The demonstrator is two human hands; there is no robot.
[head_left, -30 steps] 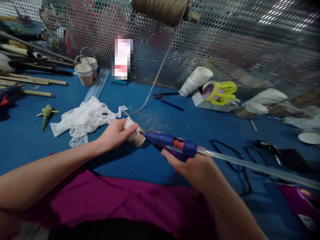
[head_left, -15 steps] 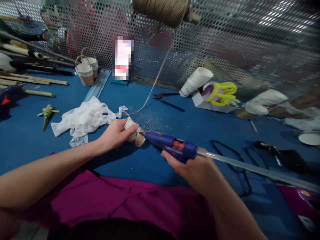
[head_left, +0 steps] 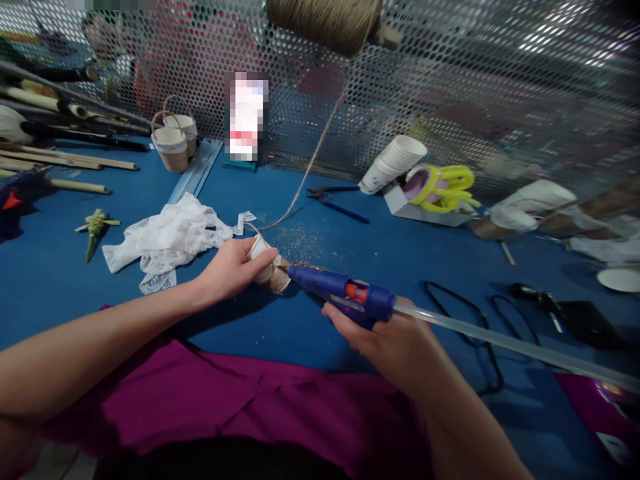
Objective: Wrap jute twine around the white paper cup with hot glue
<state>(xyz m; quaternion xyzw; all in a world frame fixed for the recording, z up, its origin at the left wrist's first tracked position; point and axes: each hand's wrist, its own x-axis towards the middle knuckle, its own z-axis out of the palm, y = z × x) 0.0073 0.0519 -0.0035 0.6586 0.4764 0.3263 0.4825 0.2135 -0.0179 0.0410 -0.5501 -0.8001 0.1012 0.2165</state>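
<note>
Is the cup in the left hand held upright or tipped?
Tipped: the left hand holds the cup slanted, its white rim toward the picture's upper left, its brown end toward lower right.

— Where's the camera?
— On the person's head, facing forward and down over the flat blue tabletop (head_left: 295, 337), towards the grey perforated metal screen (head_left: 200, 50).
— Near?
— Close above the bare left hand (head_left: 233, 269) and bare right hand (head_left: 390, 339).

Dim light, streaky glare at mesh (head_left: 425, 80) upper right, edges smeared.
</note>
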